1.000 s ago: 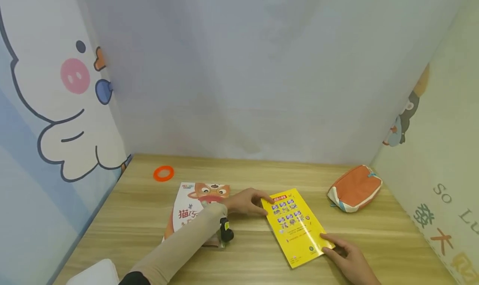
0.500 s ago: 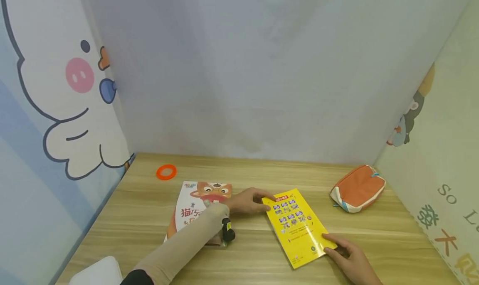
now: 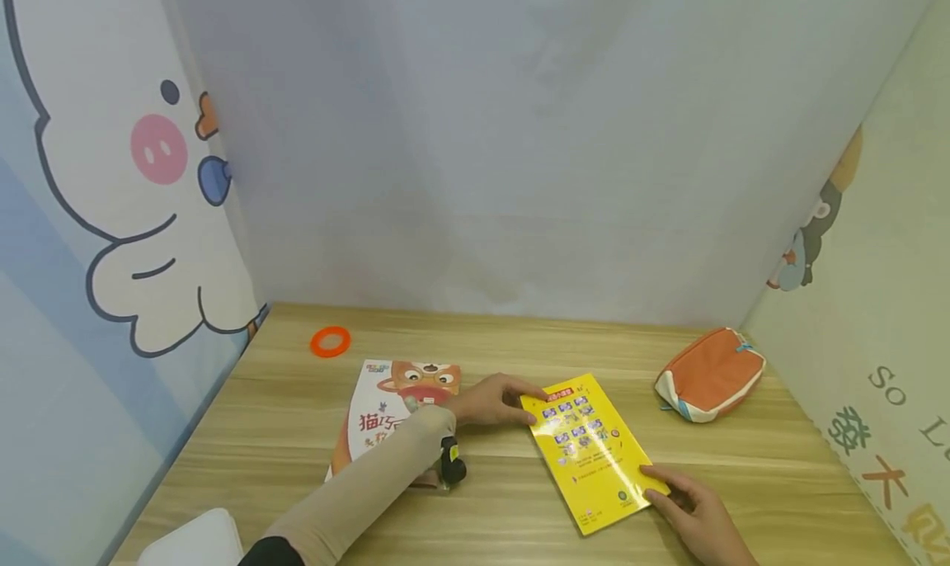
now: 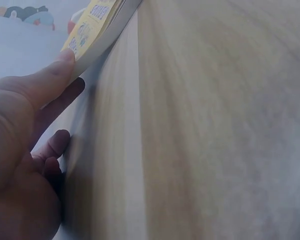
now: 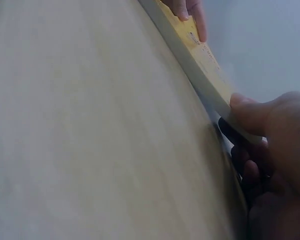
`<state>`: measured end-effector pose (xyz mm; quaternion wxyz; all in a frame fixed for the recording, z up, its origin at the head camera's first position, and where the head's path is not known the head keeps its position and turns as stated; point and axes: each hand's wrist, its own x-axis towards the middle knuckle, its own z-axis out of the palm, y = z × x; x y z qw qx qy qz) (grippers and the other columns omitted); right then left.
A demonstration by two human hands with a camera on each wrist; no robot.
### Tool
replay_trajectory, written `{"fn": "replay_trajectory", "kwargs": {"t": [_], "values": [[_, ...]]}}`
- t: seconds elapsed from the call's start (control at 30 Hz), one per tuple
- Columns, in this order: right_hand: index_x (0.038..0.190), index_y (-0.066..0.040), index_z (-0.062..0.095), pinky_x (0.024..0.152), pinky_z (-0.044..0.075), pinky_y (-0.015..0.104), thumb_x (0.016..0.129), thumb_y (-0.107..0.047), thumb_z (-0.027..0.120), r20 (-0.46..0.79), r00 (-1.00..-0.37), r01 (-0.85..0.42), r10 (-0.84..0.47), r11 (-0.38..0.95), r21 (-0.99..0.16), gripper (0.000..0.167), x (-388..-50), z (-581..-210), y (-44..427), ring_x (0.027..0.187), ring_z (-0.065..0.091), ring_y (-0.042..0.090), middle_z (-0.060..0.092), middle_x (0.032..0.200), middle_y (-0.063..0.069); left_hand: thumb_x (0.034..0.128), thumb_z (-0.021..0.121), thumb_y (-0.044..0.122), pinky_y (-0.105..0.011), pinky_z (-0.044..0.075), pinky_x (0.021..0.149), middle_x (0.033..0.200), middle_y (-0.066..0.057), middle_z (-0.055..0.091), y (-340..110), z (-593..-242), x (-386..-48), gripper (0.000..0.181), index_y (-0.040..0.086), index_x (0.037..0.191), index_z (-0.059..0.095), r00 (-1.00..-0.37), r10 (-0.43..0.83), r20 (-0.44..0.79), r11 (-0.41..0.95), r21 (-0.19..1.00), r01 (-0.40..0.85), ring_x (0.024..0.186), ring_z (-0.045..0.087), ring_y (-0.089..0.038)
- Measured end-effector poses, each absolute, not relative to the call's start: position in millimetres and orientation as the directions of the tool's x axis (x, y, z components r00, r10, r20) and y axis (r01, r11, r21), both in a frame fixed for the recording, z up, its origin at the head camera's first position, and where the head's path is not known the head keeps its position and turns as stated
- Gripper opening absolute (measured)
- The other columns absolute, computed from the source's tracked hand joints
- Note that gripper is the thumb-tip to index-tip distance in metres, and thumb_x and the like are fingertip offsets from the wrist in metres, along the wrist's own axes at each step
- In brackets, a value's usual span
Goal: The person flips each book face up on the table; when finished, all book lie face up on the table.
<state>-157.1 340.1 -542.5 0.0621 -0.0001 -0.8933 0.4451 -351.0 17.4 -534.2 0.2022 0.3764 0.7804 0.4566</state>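
A yellow book (image 3: 586, 455) with printed pictures and text lies slightly askew just right of the middle of the table. My left hand (image 3: 493, 399) pinches its upper left edge. In the left wrist view the thumb (image 4: 65, 57) presses the cover and a fingertip sits under the edge. At the lower right edge my right hand (image 3: 698, 512) pinches the same book, thumb on top and a finger beneath in the right wrist view. A white picture book (image 3: 374, 393) with an orange cartoon animal lies under my left forearm, partly hidden.
An orange ring (image 3: 330, 330) lies at the back left of the wooden table (image 3: 260, 401). An orange and white pouch (image 3: 708, 376) sits at the back right. A white object (image 3: 193, 540) shows at the front left corner. Printed walls enclose the sides.
The camera view has shifted slightly. Both hands stay on the yellow book, whose glare has changed a little, as if it tilted slightly.
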Motion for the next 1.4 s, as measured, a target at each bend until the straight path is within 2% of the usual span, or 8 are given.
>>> {"fn": "replay_trajectory", "kwargs": {"t": [0.13,0.27,0.4,0.6,0.8,0.97,1.27,1.4], "values": [[0.124,-0.006,0.073,0.071,0.055,0.021,0.092,-0.012,0.075,0.13,-0.99,-0.071,0.053,0.61,-0.789,0.032,-158.1,-540.3,341.7,0.085,0.062,-0.006,0.071,0.117,-0.014,0.0913,0.079,0.024,-0.023,0.05,0.098,0.139,0.0,0.069,17.3,-537.2,-353.2,0.04,0.025,0.131,0.072,-0.636,0.769,0.055,0.286,0.861,0.42,0.11,0.067,-0.004],[0.124,-0.008,0.074,0.081,0.055,0.017,0.093,-0.016,0.075,0.114,-0.992,-0.05,0.062,0.624,-0.78,0.032,-158.6,-536.5,343.3,0.1,0.059,-0.016,0.074,0.122,-0.002,0.0908,0.08,0.025,-0.023,0.049,0.101,0.138,0.001,0.069,15.9,-537.3,-353.1,0.041,0.024,0.131,0.072,-0.629,0.773,0.076,0.268,0.861,0.433,0.117,0.065,-0.005],[0.126,-0.009,0.073,0.084,0.054,0.015,0.095,-0.02,0.074,0.075,-0.995,-0.019,0.063,0.62,-0.784,0.033,-158.2,-532.2,345.2,0.104,0.057,-0.018,0.073,0.127,0.008,0.0908,0.08,0.024,-0.021,0.05,0.095,0.135,-0.001,0.07,14.5,-536.2,-352.3,0.042,0.021,0.132,0.072,-0.608,0.788,0.099,0.242,0.858,0.453,0.104,0.065,-0.001],[0.132,-0.005,0.068,0.085,0.053,0.014,0.099,-0.022,0.069,0.062,-0.997,-0.029,0.036,0.59,-0.807,0.037,-155.1,-525.4,349.4,0.104,0.058,-0.017,0.067,0.124,-0.022,0.0895,0.081,0.025,-0.019,0.047,0.082,0.135,-0.001,0.07,13.5,-533.4,-351.4,0.043,0.023,0.131,0.072,-0.611,0.784,0.112,0.216,0.873,0.437,0.088,0.058,-0.001],[0.133,-0.003,0.067,0.087,0.051,0.01,0.101,-0.021,0.067,0.075,-0.997,-0.061,0.004,0.543,-0.838,0.037,-154.1,-520.8,352.2,0.108,0.056,-0.02,0.061,0.119,-0.037,0.0897,0.081,0.024,-0.021,0.05,0.094,0.139,-0.001,0.067,9.4,-524.9,-350.4,0.043,0.021,0.132,0.071,-0.596,0.795,0.116,0.201,0.876,0.438,0.12,0.065,-0.006],[0.133,0.0,0.066,0.088,0.051,0.009,0.101,-0.016,0.065,0.124,-0.992,-0.125,-0.038,0.531,-0.838,0.035,-153.1,-520.8,351.8,0.112,0.056,-0.02,0.062,0.122,-0.035,0.0912,0.079,0.021,-0.023,0.054,0.078,0.139,-0.003,0.067,2.8,-521.5,-348.8,0.044,0.019,0.134,0.07,-0.598,0.796,0.097,0.216,0.877,0.43,0.091,0.069,-0.009],[0.138,0.006,0.058,0.08,0.058,0.021,0.105,-0.012,0.057,0.101,-0.988,-0.143,-0.113,0.469,-0.872,0.037,-151.5,-508.0,356.4,0.101,0.066,-0.005,0.056,0.127,-0.04,0.0902,0.08,0.024,-0.021,0.049,0.075,0.142,-0.002,0.065,1.2,-507.3,-344.3,0.046,0.022,0.134,0.07,-0.603,0.795,0.074,0.223,0.888,0.402,0.092,0.065,-0.006],[0.137,0.009,0.057,0.084,0.057,0.018,0.105,-0.009,0.057,0.116,-0.983,-0.168,-0.143,0.444,-0.88,0.037,-151.8,-506.0,357.9,0.11,0.062,-0.011,0.059,0.128,-0.037,0.0907,0.08,0.023,-0.019,0.047,0.069,0.141,0.0,0.067,0.4,-503.3,-342.9,0.045,0.023,0.134,0.07,-0.604,0.794,0.06,0.229,0.892,0.39,0.091,0.064,-0.004]]}}
